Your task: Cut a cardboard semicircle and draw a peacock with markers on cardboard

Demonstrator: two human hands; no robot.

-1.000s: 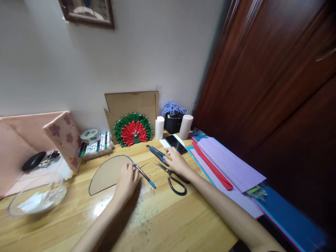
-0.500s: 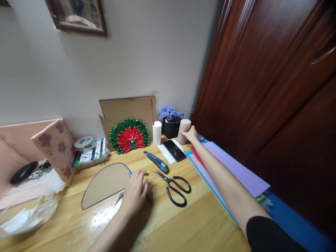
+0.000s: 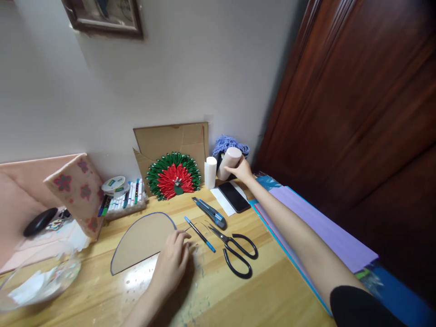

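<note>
My right hand [image 3: 242, 171] is stretched to the back of the wooden table [image 3: 238, 295], its fingers wrapped round a pale pink cylinder [image 3: 229, 162] that is tilted and lifted beside a white cylinder [image 3: 210, 172]. My left hand [image 3: 173, 261] rests palm down on the table, fingers loosely curled, touching the right corner of a semicircular cardboard piece [image 3: 143, 238] with a blue outline. A thin blue pen [image 3: 199, 233] lies just right of that hand, free of it.
Black scissors [image 3: 236, 252], a blue utility knife [image 3: 209, 212] and a phone [image 3: 234, 196] on white paper lie mid-table. Coloured paper sheets [image 3: 320, 231] lie along the right. A red-green fan ornament [image 3: 173, 175], cardboard, markers [image 3: 124, 200], a glass bowl [image 3: 37, 277] and a dark wooden door stand around.
My right hand left the utility knife, reached back to the pink cylinder, then gripped and tipped it. My left hand let go of the blue pen, which now lies on the table.
</note>
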